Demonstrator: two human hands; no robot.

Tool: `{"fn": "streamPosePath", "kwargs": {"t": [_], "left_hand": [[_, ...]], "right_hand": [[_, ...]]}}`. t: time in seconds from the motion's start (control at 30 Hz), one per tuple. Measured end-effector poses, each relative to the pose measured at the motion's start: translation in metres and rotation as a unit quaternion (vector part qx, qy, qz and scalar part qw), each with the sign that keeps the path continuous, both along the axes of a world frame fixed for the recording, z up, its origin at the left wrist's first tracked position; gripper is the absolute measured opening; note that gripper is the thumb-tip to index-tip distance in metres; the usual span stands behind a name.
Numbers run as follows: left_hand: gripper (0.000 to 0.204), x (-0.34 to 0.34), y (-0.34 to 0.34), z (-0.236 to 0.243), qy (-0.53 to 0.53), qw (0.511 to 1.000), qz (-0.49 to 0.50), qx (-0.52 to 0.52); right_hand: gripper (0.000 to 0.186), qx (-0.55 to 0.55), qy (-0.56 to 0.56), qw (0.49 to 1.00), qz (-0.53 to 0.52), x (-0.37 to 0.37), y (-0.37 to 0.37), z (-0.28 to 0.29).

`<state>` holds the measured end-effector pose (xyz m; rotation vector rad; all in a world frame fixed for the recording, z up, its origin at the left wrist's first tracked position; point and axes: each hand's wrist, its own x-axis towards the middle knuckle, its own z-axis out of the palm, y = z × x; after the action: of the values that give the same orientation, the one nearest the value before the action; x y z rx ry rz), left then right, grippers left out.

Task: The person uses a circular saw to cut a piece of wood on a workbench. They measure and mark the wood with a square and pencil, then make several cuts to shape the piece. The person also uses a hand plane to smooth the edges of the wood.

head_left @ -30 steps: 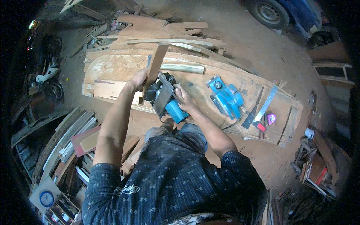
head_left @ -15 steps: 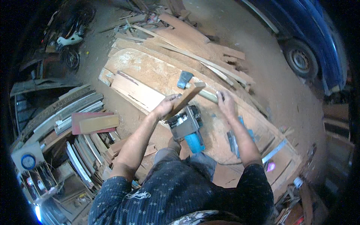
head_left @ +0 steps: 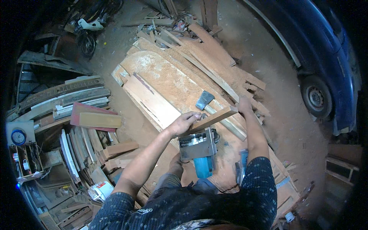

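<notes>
My left hand [head_left: 186, 123] is closed on a short brown wooden bar [head_left: 214, 119], which slants up to the right. My right hand [head_left: 244, 105] is stretched out by the bar's far end and the tip of a long thin wooden strip [head_left: 214, 76]. Its fingertips are largely hidden, and I cannot tell whether it grips either piece. Under the bar lies an axe with a dark head [head_left: 205, 99] and a pale wooden handle. Just below my left hand sits a blue power tool [head_left: 203, 166] with a flat metal plate facing up.
A sawdust-covered wooden slab [head_left: 153, 63] carries a pale plank [head_left: 149, 99]. Scrap boards [head_left: 212, 42] lie beyond it. Stacked timber [head_left: 82, 94] and a white bucket [head_left: 101, 190] stand at left, a blue vehicle [head_left: 326, 50] at right. A blue-grey tool [head_left: 240, 166] rests near my right forearm.
The bar in my left hand has swung from steep to flatter. My right hand has moved from beside the axe handle's end to beyond it, near the bar's tip. The view has shifted.
</notes>
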<state>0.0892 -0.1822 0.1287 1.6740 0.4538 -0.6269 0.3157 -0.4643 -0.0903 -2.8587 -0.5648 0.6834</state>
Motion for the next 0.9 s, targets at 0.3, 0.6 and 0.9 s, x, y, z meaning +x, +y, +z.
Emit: {"fn": "streamPosePath", "kwargs": {"t": [0.3, 0.6, 0.9], "left_hand": [[0.048, -0.040, 0.060, 0.042, -0.091, 0.956, 0.271, -0.060], [0.061, 0.013, 0.084, 0.109, -0.191, 0.908, 0.306, -0.214], [0.049, -0.006, 0.088, 0.195, -0.276, 0.793, 0.396, -0.371]], "right_hand": [[0.023, 0.262, 0.432, 0.856, -0.113, -0.009, -0.030, 0.288], [0.031, 0.358, 0.487, 0.769, -0.210, -0.165, -0.041, 0.504], [0.052, 0.466, 0.442, 0.742, -0.195, -0.377, 0.016, 0.440]]}}
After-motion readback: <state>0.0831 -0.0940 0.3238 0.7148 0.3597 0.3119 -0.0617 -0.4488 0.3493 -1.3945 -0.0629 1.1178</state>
